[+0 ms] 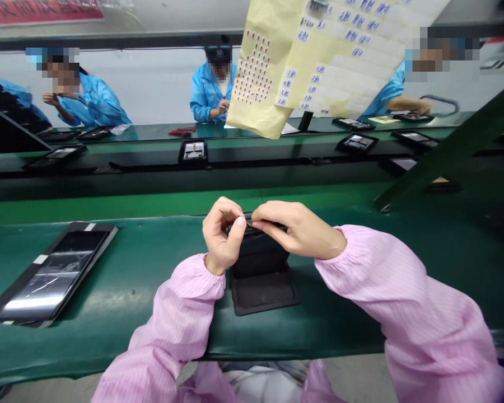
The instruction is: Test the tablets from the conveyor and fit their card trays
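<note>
Both hands meet above a black tray [265, 291] on the green bench, fingertips almost touching. My left hand [223, 234] is closed in a pinch, thumb against curled fingers. My right hand [296, 226] pinches from the other side, thumb under straightened fingers. Between the fingertips is a small thin piece, too small to name. Under the hands the tray's upper part stays partly hidden; its near end lies bare. On the left of the bench, apart from my hands, a stack of glossy dark screen panels [52, 277] lies on a dark board.
Beyond the bench runs a dark conveyor [151, 159] with black trays holding device parts, one tray [193, 151] straight ahead. Co-workers in blue sit across it. Yellow paper sheets [256, 73] hang overhead in front. A green slanted post [449, 145] stands at right.
</note>
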`<control>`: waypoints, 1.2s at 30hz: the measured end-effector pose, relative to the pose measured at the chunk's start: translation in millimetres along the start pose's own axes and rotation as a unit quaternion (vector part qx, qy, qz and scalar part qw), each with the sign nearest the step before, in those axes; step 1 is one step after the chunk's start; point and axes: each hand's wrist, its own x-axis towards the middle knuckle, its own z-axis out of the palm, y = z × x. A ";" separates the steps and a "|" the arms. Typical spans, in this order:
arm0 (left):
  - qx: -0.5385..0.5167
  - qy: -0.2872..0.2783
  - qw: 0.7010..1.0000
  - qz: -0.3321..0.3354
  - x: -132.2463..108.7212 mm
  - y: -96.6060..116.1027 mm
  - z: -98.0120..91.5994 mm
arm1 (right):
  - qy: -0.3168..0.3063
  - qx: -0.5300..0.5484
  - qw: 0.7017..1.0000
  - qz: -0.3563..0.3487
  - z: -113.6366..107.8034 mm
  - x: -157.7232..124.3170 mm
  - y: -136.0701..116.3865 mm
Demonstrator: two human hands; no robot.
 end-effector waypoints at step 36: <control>-0.364 -0.017 0.780 -0.509 1.6 -52.0 -12.8 | 0.319 0.210 0.879 0.287 118.1 -79.6 46.2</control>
